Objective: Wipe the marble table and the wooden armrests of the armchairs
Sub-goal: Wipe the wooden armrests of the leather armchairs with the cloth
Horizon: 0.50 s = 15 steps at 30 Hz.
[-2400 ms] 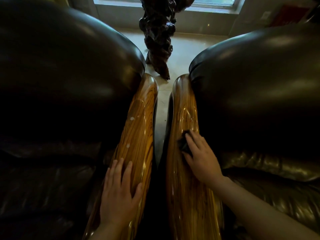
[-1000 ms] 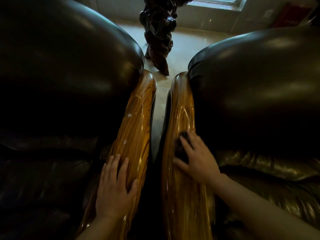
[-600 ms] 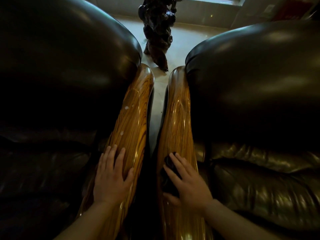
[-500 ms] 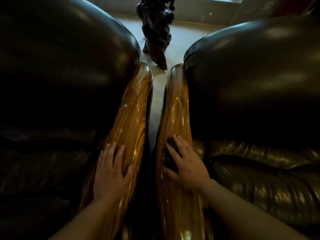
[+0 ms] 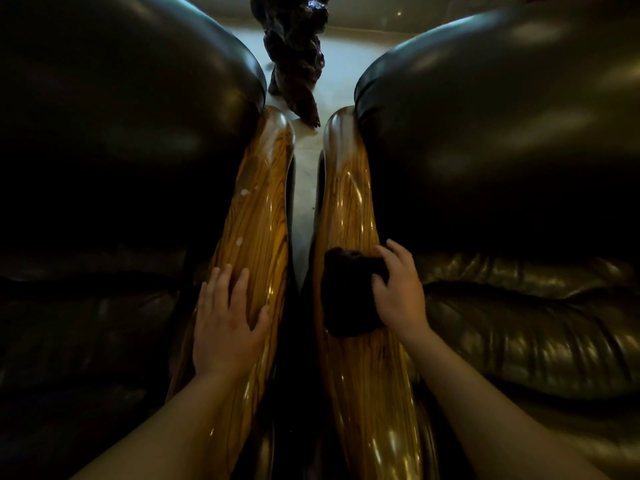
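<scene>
Two glossy striped wooden armrests run side by side away from me. My left hand (image 5: 227, 320) lies flat, fingers apart, on the left armrest (image 5: 258, 216), which carries small white spots higher up. My right hand (image 5: 398, 292) grips a dark cloth (image 5: 346, 292) and presses it on the right armrest (image 5: 346, 202). The cloth drapes over the armrest's inner side. No marble table is in view.
Dark leather armchairs flank the armrests: the left armchair (image 5: 121, 116) and the right armchair (image 5: 502, 133). A narrow gap with pale floor (image 5: 304, 174) separates them. A dark gnarled wooden sculpture (image 5: 294, 53) stands on the floor beyond the gap.
My right hand has slid the cloth back and forth along the right armrest and has turned to its outer side, exposing more cloth. My left hand stays resting on the left armrest.
</scene>
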Motion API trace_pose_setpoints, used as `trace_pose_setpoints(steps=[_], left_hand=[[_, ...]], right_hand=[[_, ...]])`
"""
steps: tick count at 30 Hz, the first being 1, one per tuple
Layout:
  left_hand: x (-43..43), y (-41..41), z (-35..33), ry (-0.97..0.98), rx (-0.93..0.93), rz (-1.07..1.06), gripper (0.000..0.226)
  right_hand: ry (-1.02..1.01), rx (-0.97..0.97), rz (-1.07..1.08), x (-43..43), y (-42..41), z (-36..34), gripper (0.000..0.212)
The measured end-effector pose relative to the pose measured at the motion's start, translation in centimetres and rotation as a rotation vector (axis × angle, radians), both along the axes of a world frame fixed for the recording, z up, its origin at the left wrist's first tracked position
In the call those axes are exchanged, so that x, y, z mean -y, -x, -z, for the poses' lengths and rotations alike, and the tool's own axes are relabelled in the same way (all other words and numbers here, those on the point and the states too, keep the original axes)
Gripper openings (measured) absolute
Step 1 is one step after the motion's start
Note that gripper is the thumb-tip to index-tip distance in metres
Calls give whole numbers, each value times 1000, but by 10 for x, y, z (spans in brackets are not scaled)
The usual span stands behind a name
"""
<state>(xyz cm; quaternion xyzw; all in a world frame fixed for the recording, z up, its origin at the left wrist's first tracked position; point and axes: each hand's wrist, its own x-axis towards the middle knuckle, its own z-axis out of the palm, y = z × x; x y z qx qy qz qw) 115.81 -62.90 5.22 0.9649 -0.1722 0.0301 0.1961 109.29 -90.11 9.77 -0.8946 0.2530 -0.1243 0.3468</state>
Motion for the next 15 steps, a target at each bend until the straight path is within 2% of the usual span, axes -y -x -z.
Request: trace_pose_setpoints(steps=[2, 4, 6, 8, 12, 15], left_hand=[[0, -1, 0, 3, 7, 3, 69], [1, 0, -1, -6, 8, 16, 69], [1, -1, -2, -12, 15, 24, 70], [-1, -1, -3, -29, 0, 38, 71], [-7, -1, -6, -32, -25, 93, 73], [-8, -2, -3, -25, -17, 106, 74]], right_hand=[[113, -26, -105, -14, 9, 10, 54], [374, -193, -222, -25, 19, 22, 64], [500, -266, -223, -33, 29, 31, 68], [532, -291, -198, -44, 48, 37, 65], [437, -315, -75, -60, 86, 43, 64], [396, -339, 48, -43, 48, 26, 67]])
